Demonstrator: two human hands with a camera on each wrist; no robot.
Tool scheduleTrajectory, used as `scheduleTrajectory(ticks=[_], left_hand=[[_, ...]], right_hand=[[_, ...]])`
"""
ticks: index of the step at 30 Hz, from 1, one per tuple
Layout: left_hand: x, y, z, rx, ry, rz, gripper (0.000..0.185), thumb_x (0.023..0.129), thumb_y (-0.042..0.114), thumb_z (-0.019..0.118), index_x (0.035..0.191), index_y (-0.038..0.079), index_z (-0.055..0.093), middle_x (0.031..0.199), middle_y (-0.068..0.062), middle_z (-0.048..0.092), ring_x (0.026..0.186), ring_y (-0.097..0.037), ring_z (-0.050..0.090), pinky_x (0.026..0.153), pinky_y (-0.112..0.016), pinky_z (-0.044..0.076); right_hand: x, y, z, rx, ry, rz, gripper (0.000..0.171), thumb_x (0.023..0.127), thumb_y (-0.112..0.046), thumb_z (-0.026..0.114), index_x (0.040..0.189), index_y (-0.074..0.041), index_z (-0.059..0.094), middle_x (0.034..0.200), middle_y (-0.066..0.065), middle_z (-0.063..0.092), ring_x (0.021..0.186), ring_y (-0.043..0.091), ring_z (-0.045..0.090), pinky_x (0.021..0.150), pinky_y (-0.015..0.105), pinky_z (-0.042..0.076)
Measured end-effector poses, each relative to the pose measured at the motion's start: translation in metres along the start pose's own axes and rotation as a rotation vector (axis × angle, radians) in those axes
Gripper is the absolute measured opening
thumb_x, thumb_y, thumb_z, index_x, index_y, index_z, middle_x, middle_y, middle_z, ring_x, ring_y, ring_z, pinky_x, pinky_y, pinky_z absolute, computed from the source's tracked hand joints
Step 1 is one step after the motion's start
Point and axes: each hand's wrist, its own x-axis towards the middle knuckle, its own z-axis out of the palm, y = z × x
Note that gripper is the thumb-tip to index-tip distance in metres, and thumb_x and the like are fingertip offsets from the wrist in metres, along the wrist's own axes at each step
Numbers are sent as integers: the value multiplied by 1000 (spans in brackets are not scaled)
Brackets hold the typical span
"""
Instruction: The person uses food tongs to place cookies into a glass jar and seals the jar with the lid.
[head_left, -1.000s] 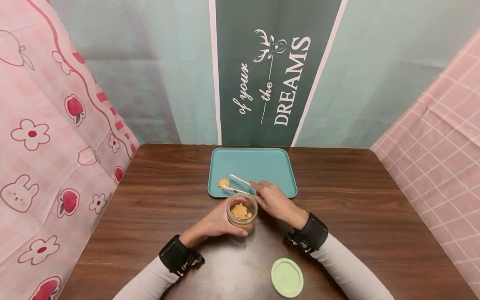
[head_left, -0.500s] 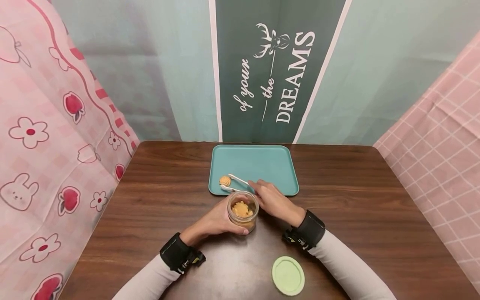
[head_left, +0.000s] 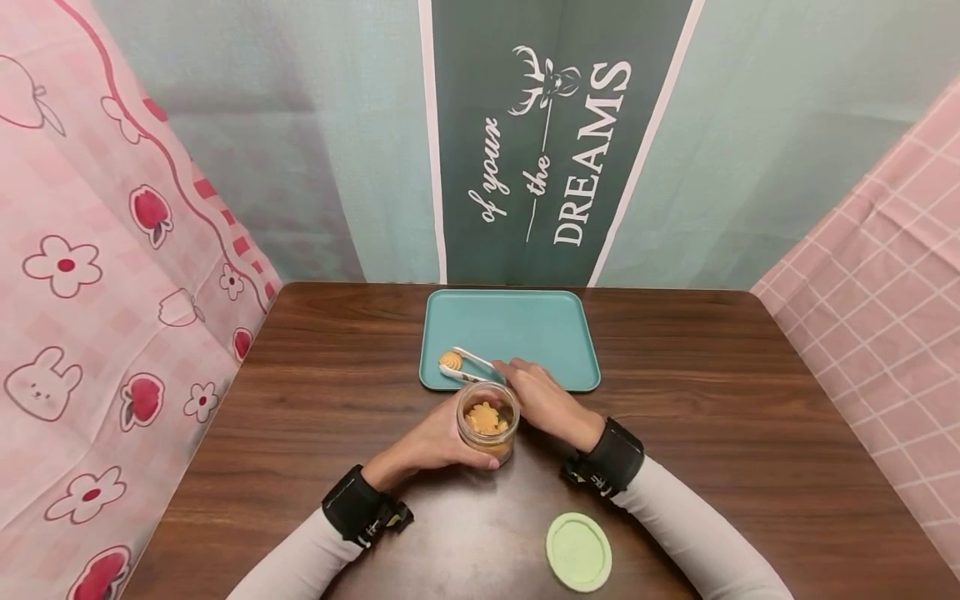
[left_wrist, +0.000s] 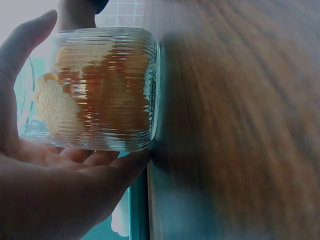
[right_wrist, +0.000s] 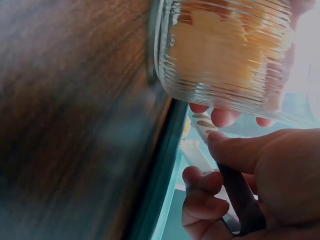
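Observation:
A ribbed glass jar (head_left: 489, 446) with cookies (head_left: 486, 417) inside stands on the table, its mouth uncovered. My left hand (head_left: 435, 437) grips it from the left, thumb in front and fingers behind. My right hand (head_left: 546, 402) holds a pair of white tongs (head_left: 471, 357) just behind the jar; their dark handle (right_wrist: 240, 197) shows in the right wrist view. The tong tips lie on either side of a round swirled cookie (head_left: 451, 361) at the front left of the teal tray (head_left: 517, 321). Part of the tongs is hidden behind the jar.
A pale green round lid (head_left: 578, 552) lies on the wooden table (head_left: 697, 383) near its front, beside the right forearm. The tray stands by the back edge, in front of a hanging curtain (head_left: 517, 167). Pink cloths hang at both sides.
The tong tips have shifted slightly and drawn closer around the round cookie. The right hand has moved a little; the left hand keeps its grip on the jar.

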Motion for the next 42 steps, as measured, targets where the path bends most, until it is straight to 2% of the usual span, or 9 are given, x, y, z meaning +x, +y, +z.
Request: scheduleTrajectory(ticks=[6,12,17,23,36,42], left_hand=[[0,0,1,0,-2,0,80,72,11,98,140,8,58,138,-8,62,131,-24,55,117,-35,40],[0,0,0,26,11,-25,79,70,13,99,137,8,59,140,-6,59,133,-22,53,118,-36,39],[0,0,0,25,12,-32,78,70,14,100,137,9,59,139,-6,58,133,-22,53,117,-36,39],[-1,-1,1,22,14,-9,77,71,16,100,136,9,59,138,-7,59,131,-23,54,117,-35,40],[-1,0,0,42,13,-15,78,70,20,101,135,10,60,137,-5,59,129,-21,55,115,-34,40],[-1,-2,1,29,9,-1,75,70,17,100,134,8,60,137,-7,59,129,-23,55,115,-34,40]], right_hand=[[0,1,1,-8,19,-9,31,102,-4,65,132,4,67,88,8,63,78,21,64,65,36,55],[-1,2,-3,-15,63,-26,30,100,-1,65,130,6,68,86,9,64,75,22,64,63,36,55],[-4,2,-12,-13,74,-10,31,101,-6,70,129,7,68,83,7,61,70,18,59,61,33,51],[-5,2,-24,7,86,25,33,101,-9,71,130,7,67,81,4,58,66,12,50,59,27,45],[-13,4,-45,9,104,66,38,102,-11,71,134,9,66,81,4,56,68,14,49,60,27,43],[-20,5,-55,4,113,67,39,102,-11,71,135,9,66,80,3,56,67,13,48,59,26,41]])
